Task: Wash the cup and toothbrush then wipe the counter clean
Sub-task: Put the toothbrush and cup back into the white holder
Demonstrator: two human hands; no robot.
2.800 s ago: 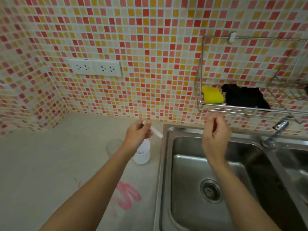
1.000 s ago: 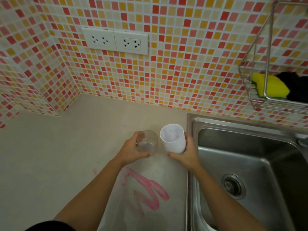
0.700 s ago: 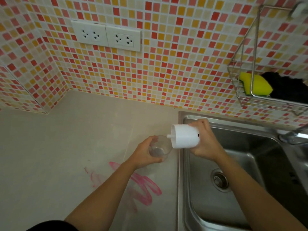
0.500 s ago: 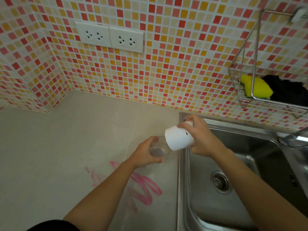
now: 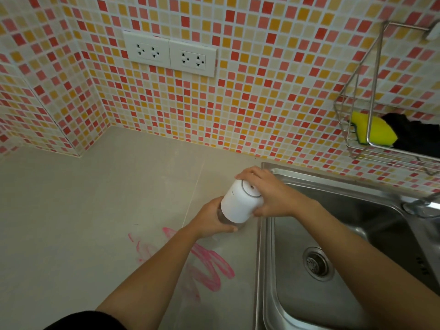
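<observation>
A white cup (image 5: 239,203) is turned upside down, its base facing up, and sits mouth-down over a clear cup (image 5: 234,225) on the beige counter (image 5: 95,210). My right hand (image 5: 271,195) grips the white cup's upper side. My left hand (image 5: 212,220) wraps the clear cup, which is mostly hidden by the white cup and my fingers. No toothbrush shows; the white cup's inside is hidden. A pink smear (image 5: 207,263) marks the counter just below my left forearm.
A steel sink (image 5: 357,234) with a drain (image 5: 317,263) lies to the right, its tap (image 5: 421,206) at the far right edge. A wire rack (image 5: 371,148) on the tiled wall holds a yellow sponge (image 5: 378,133) and a black cloth (image 5: 419,139). Wall sockets (image 5: 170,54) sit above the counter.
My right hand lifted the white cup from the counter, tipped it sideways, then fully upside down onto the clear cup in my left hand. Earlier, my left hand held the toothbrush at the white cup.
</observation>
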